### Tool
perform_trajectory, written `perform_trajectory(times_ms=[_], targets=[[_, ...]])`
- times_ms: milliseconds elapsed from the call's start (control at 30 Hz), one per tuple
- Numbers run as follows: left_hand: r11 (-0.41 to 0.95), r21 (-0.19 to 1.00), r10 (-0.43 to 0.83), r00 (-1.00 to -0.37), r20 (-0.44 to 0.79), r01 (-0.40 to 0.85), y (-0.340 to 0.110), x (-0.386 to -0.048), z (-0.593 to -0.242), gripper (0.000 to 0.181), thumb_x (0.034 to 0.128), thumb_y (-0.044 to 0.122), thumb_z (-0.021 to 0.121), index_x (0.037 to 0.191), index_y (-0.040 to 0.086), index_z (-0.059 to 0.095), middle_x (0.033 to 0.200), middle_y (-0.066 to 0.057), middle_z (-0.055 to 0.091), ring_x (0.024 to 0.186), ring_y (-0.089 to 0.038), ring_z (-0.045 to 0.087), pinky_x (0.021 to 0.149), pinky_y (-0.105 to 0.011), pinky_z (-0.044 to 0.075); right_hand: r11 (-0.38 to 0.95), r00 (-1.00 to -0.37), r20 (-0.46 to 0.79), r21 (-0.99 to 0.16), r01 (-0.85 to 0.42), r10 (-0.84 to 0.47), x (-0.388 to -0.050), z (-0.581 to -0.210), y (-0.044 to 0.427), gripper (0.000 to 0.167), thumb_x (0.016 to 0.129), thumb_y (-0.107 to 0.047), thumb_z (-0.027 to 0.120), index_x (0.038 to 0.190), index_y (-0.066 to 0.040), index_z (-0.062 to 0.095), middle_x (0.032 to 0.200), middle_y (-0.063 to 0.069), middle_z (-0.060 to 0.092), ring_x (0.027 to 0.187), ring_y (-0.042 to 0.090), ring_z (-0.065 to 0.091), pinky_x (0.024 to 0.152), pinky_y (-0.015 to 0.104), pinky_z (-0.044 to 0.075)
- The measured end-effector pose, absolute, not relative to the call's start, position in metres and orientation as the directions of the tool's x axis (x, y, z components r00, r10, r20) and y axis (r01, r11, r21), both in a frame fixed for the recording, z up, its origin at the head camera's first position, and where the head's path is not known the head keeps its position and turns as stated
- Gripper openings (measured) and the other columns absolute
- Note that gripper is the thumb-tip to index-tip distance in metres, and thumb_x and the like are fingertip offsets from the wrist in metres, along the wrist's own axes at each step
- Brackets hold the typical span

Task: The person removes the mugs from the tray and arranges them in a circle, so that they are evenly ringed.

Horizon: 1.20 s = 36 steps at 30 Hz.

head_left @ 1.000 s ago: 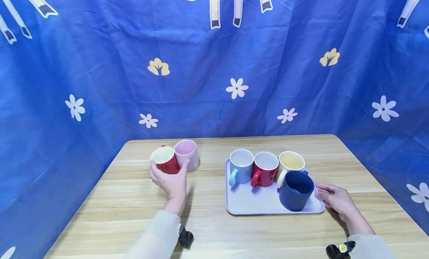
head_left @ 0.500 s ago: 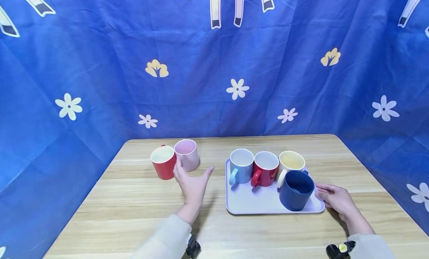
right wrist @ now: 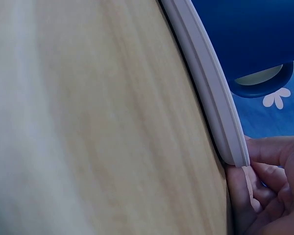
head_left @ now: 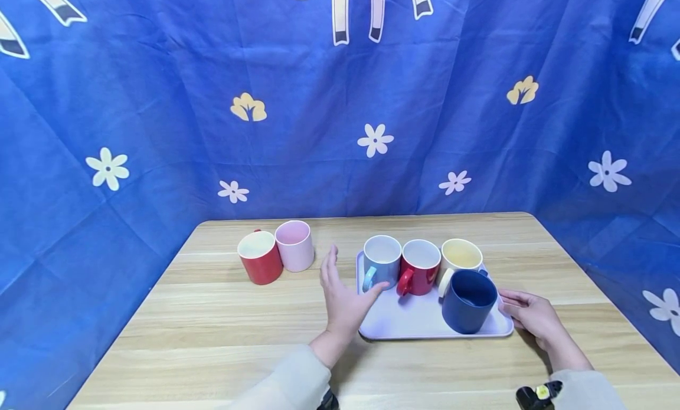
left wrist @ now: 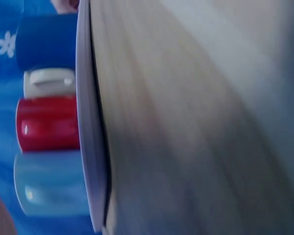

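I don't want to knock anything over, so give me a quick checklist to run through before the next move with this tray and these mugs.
1. Tray mugs upright: ok. The light blue mug, front red mug, cream mug and dark blue mug all stand on the tray.
2. Right hand on the tray: ok, it grips the right edge.
3. Left hand gripping the tray: not ok, its fingers are spread by the left side.
4. Left thumb clear of the light blue mug: cannot tell.
5. Off-tray mugs upright: ok, the far-left red mug and pink mug both stand.
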<state>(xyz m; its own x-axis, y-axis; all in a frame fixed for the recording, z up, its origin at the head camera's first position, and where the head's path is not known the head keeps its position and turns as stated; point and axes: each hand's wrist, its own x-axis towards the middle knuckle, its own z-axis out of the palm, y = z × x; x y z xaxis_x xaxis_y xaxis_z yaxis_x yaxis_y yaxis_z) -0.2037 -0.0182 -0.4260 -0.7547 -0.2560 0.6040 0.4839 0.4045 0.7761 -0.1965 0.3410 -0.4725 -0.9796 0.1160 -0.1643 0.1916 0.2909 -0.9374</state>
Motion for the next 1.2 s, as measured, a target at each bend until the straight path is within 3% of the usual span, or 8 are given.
perform_trajectory(times_ms=[500,800,1200], targets=[[0.421,0.792,-0.103,-0.843,0.527,0.443,0.041,-0.187,-0.431,0.113,0.0559,0.039,0.091,0.146,0.007,0.031,0.143,-0.010,0.035,0.130,-0.027,0.033,0.101,-0.051,0.037,0.291,-0.979,-0.167,-0.937,0.194,0.116,-0.196,-0.473,0.342,0.053,0.089,-0.008,0.065,0.132,0.015,0.044,0.112,0.015,0.066,0.083,0.001,0.062,0.071,0.026,0.054],[0.422,0.783,-0.041,-0.853,0.521,0.458,0.067,-0.183,-0.430,0.113,0.0550,0.039,0.092,0.146,0.009,0.031,0.140,-0.007,0.038,0.126,-0.025,0.037,0.099,-0.049,0.039,0.293,-0.978,-0.168,-0.936,0.197,0.121,-0.196,-0.472,0.340,0.053,0.089,-0.009,0.065,0.132,0.015,0.045,0.112,0.015,0.066,0.083,0.000,0.062,0.071,0.025,0.054],[0.459,0.794,0.101,-0.912,0.399,0.398,0.088,-0.186,-0.426,0.110,0.0548,0.042,0.092,0.144,0.011,0.034,0.141,-0.007,0.037,0.130,-0.022,0.035,0.105,-0.044,0.034,0.290,-0.974,-0.178,-0.933,0.212,0.142,-0.196,-0.469,0.333,0.053,0.089,-0.010,0.065,0.131,0.015,0.045,0.113,0.018,0.065,0.084,0.002,0.063,0.071,0.026,0.055]])
